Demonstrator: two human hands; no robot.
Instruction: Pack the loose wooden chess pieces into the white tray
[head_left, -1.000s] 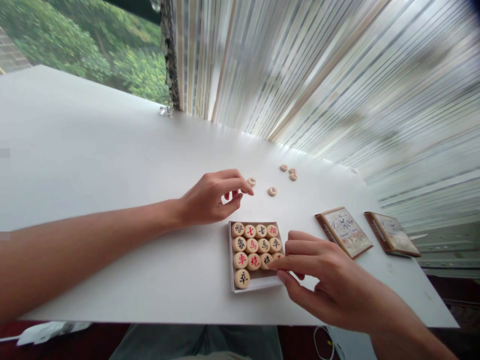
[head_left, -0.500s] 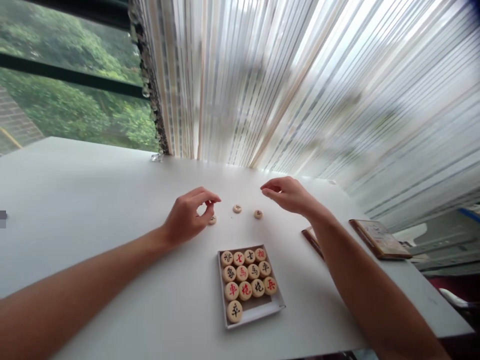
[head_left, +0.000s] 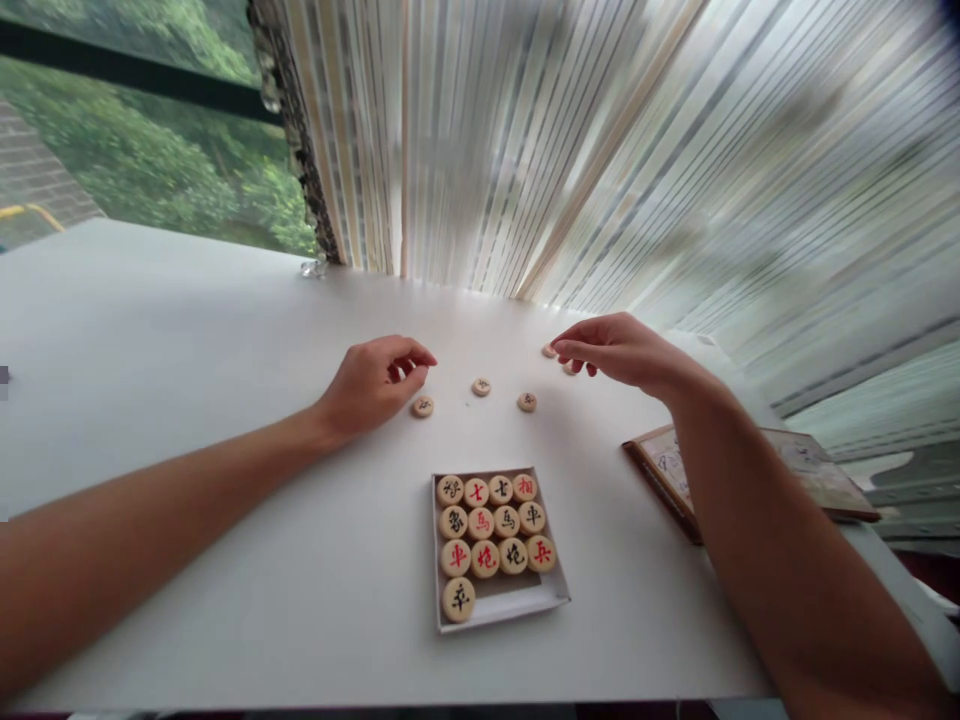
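Observation:
My left hand (head_left: 386,380) hovers over the white table with its fingers curved and a gap between thumb and forefinger, holding nothing. Just below its fingertips lies a xiangqi piece (head_left: 424,407) with a black character. On the right, my right hand (head_left: 611,345) has thumb and forefinger pinched at the edge of a pale xiangqi piece (head_left: 549,350). Another piece (head_left: 570,368) is partly hidden under those fingers. Between the hands lie two black-marked pieces, one in the middle (head_left: 481,386) and one to the right (head_left: 527,402).
Nearer me is a shallow box (head_left: 517,602) with rows of red and black pieces, its last row holding one piece at left. A framed, book-like board (head_left: 664,470) lies under my right forearm. String curtains (head_left: 465,150) hang along the table's far edge.
My right hand has moved right, and two pieces now show at its fingertips. My left hand has risen away from the piece beside it, which is now in full view. The camera view has shifted.

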